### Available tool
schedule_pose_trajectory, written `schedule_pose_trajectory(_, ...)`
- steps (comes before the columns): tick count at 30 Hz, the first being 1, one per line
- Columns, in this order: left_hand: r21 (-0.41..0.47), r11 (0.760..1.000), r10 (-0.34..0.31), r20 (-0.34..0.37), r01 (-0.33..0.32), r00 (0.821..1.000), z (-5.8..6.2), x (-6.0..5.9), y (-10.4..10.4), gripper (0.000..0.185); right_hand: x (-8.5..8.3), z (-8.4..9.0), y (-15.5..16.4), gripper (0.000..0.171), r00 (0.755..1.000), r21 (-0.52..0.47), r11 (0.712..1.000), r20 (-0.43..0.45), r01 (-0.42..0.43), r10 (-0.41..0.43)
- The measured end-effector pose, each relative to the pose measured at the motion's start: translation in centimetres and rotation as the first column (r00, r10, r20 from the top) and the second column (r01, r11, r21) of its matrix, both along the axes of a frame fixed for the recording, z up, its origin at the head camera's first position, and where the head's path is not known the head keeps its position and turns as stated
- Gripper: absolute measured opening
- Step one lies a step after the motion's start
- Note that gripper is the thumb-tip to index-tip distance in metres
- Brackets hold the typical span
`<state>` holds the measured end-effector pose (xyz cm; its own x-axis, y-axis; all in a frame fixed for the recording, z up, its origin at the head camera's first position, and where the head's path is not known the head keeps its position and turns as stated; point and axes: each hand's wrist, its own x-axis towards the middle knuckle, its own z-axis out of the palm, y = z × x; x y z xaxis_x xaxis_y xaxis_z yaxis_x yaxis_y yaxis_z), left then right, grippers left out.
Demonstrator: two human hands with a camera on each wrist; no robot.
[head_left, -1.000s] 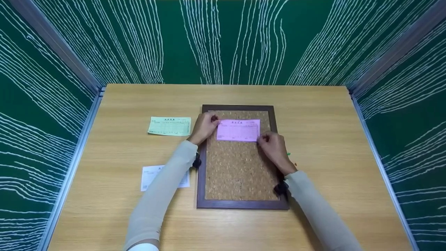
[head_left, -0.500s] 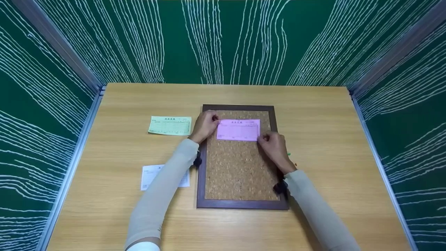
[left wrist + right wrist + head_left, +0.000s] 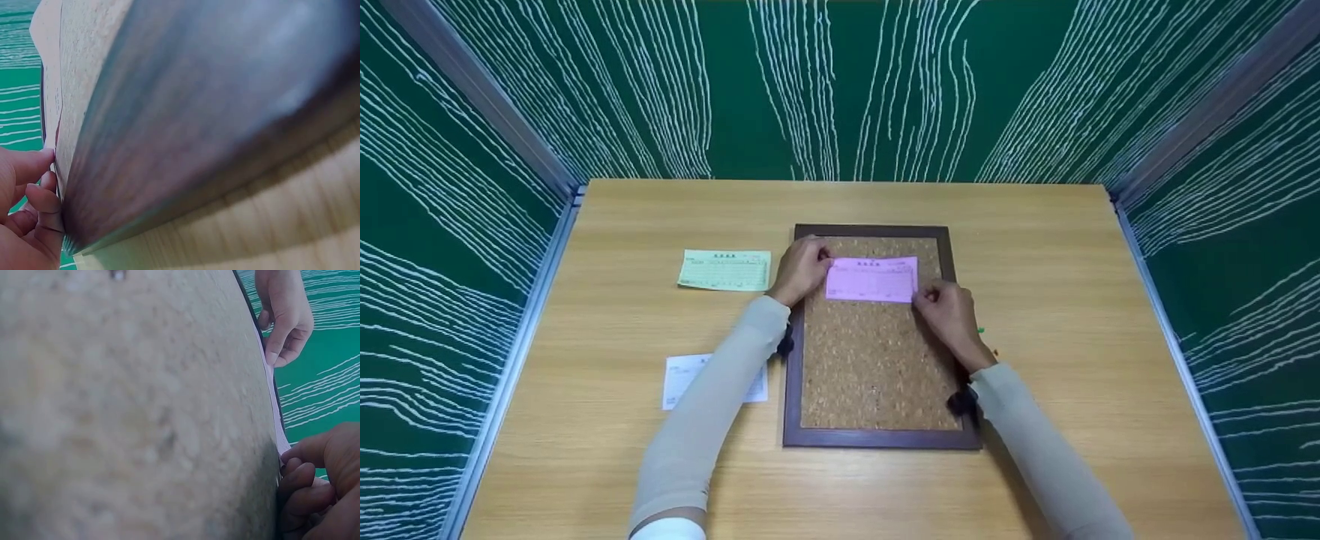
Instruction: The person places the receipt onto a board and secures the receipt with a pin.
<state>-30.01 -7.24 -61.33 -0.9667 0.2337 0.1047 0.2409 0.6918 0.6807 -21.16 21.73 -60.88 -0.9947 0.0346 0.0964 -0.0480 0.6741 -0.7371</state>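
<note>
A pink printed slip (image 3: 871, 280) lies across the upper part of a cork board (image 3: 877, 367) with a dark brown frame (image 3: 883, 439). My left hand (image 3: 802, 268) pinches the slip's upper left corner between thumb and finger, close to the frame's left side. At the lower right corner, my right hand (image 3: 949, 315) pinches the slip the same way. In the right wrist view the slip (image 3: 274, 396) shows edge-on between my left hand (image 3: 287, 318) and right hand (image 3: 320, 489). The left wrist view has my left hand (image 3: 28, 208) at the board's edge.
On the table (image 3: 1057, 262) a green slip (image 3: 726, 271) lies left of the board. Nearer me, a white slip (image 3: 682, 376) is partly hidden under my left forearm. Small green (image 3: 981, 330) and orange bits (image 3: 996, 352) show beside my right wrist. Green walls stand around.
Almost nothing moves. Both hands keep their grip on the pink slip, which stays at nearly the same spot on the board.
</note>
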Motion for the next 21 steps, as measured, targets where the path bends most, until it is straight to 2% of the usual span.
schedule_pose_trajectory(2, -0.005, 1.000, -0.002, -0.007, 0.002, 1.000, 0.0, 0.0, 0.1, 0.010, 0.0, 0.1, 0.0, 0.014, 1.000, 0.002, 1.000, 0.002, -0.002, 0.002)
schedule_pose_trajectory(4, -0.026, 1.000, -0.009, -0.006, 0.009, 1.000, 1.6, 0.9, 0.4, 0.010, 0.0, 0.1, 0.1, 0.014, 1.000, 0.020, 1.000, 0.002, -0.008, 0.008)
schedule_pose_trajectory(9, -0.057, 0.998, -0.032, -0.031, 0.030, 0.999, 1.5, 0.8, 0.5, 0.011, -0.1, 0.5, 0.1, 0.012, 1.000, 0.060, 0.998, 0.014, -0.023, 0.022)
schedule_pose_trajectory(13, -0.057, 0.998, -0.027, -0.035, 0.025, 0.999, 1.5, 0.8, 0.4, 0.009, -0.2, 0.9, 0.1, 0.012, 0.997, 0.060, 0.997, 0.065, -0.044, 0.041)
schedule_pose_trajectory(17, -0.041, 0.999, -0.027, -0.031, 0.026, 0.999, 1.4, 0.8, 0.3, 0.009, -0.2, 1.1, 0.2, 0.011, 0.994, 0.067, 0.996, 0.094, -0.060, 0.053)
schedule_pose_trajectory(19, -0.020, 0.999, -0.028, -0.050, 0.027, 0.998, 0.0, 0.0, 0.1, 0.008, 0.0, 1.3, 0.3, 0.010, 0.995, 0.074, 0.995, 0.087, -0.062, 0.055)
schedule_pose_trajectory(21, -0.008, 1.000, -0.028, -0.058, 0.028, 0.998, -0.2, 0.0, 0.0, 0.007, 0.1, 1.4, 0.5, 0.010, 0.996, 0.083, 0.994, 0.071, -0.064, 0.058)
